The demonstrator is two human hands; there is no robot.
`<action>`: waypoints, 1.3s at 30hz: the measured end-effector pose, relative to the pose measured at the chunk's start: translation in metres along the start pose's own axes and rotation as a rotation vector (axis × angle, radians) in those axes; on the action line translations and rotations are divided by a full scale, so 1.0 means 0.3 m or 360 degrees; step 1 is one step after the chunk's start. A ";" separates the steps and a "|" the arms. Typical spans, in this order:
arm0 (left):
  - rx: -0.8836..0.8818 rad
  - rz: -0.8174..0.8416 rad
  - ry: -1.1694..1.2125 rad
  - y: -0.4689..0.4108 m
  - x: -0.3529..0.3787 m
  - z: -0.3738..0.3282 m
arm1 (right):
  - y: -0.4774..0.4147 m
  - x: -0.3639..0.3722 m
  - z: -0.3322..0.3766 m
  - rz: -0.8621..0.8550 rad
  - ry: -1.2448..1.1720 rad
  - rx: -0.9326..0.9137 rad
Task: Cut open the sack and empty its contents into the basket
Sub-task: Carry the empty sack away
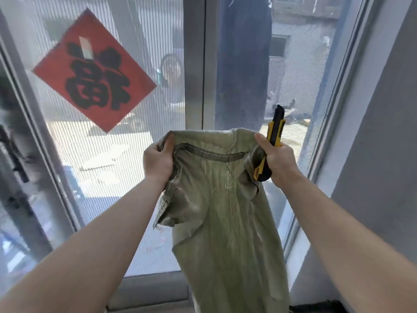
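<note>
Sack (225,211) held up in the air before the window (194,64), hanging long, flat and limp. Left hand (158,161) has its fingers curled round the bunched upper left corner. Right hand (279,161) clamps the upper right corner together with a yellow knife (274,134), tip pointing up. Lower end runs out of frame, and the basket is not in view, so I cannot tell whether anything is left inside.

Judgement: shake-out stage. Keep both corners level and spread, shake in short jerks over the basket. Blade may be out; hard to see. Better to retract it or put the knife down, since it lies against the cloth.
</note>
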State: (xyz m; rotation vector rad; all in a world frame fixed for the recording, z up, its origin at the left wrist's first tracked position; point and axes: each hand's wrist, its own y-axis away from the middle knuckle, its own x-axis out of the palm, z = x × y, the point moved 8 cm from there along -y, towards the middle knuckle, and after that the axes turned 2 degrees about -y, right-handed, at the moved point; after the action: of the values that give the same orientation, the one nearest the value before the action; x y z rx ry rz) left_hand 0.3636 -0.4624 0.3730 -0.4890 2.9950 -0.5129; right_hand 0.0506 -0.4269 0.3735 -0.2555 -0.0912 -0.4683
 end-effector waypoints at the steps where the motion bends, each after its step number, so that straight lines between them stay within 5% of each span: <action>1: -0.0009 -0.0073 -0.0034 0.001 -0.057 0.009 | 0.002 0.050 -0.014 0.0057 -0.0005 0.0025; 11: -0.0152 -0.0759 -0.0328 0.159 -0.671 0.102 | 0.184 0.607 -0.189 0.0721 -0.0034 0.0238; 24: -0.0317 -0.1521 -0.0598 0.466 -1.564 0.141 | 0.812 1.442 -0.301 0.1439 -0.0001 0.0356; 39: -0.0451 -0.1890 -0.0735 0.637 -2.442 0.145 | 1.507 2.267 -0.347 0.1911 0.0050 0.0435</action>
State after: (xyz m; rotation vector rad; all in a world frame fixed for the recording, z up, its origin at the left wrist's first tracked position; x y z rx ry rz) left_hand 1.0058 -0.0711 0.2751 -2.0542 2.0438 0.0360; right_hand 0.8648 -0.3604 0.2713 -0.0032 0.0384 0.7318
